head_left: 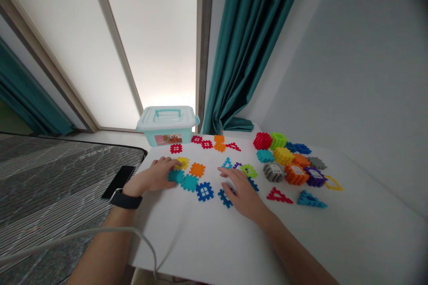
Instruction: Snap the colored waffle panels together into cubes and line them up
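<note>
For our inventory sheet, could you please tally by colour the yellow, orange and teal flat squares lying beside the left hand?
Yellow square: 1
Orange square: 1
Teal squares: 2
Total: 4

From my remote seat, I see smooth moulded plastic in the interlocking tiles (197,169) and the storage box (168,125). The tabletop (190,240) looks smooth and matt, the smartphone (119,181) glassy, the watch strap (132,201) matt, the curtain (252,44) soft cloth.
</note>
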Demonstrator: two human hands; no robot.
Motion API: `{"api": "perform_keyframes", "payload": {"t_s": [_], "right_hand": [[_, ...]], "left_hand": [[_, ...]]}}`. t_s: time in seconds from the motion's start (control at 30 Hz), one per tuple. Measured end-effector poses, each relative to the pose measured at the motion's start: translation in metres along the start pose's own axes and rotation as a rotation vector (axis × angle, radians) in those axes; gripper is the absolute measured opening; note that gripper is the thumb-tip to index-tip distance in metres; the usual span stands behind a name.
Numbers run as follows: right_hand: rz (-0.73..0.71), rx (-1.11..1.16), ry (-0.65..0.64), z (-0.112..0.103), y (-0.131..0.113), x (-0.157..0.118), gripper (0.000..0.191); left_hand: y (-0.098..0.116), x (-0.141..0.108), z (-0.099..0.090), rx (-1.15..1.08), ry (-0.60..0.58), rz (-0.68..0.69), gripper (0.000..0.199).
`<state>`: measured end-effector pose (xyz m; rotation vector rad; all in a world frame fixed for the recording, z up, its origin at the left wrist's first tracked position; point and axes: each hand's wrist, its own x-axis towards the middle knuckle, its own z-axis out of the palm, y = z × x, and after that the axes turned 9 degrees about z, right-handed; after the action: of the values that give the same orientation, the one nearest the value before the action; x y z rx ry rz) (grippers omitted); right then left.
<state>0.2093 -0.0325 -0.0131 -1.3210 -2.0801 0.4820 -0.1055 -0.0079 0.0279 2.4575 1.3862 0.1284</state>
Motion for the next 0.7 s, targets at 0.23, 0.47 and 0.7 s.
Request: {"api": "perform_keyframes", "payload": {"t_s": [0.23,0.47,0.7], "right_hand": [[-0.003,0.027,0.015,0.001,0.001,-0.001,0.039],[-0.046,0.008,0.031,0.002,0.003,-0.002,0.035],[-0.052,-0.046,0.042,0.007,0.008,-0.002,0.052]], "left_hand": [[0.005,0.003,-0.001,-0.097,0.269,0.207,0.048],[0.053,0.025,0.029,-0.075,0.464,0.407,0.053],[0.073,0.037,0.054,-0.052,0.562,0.522,0.076]]}}
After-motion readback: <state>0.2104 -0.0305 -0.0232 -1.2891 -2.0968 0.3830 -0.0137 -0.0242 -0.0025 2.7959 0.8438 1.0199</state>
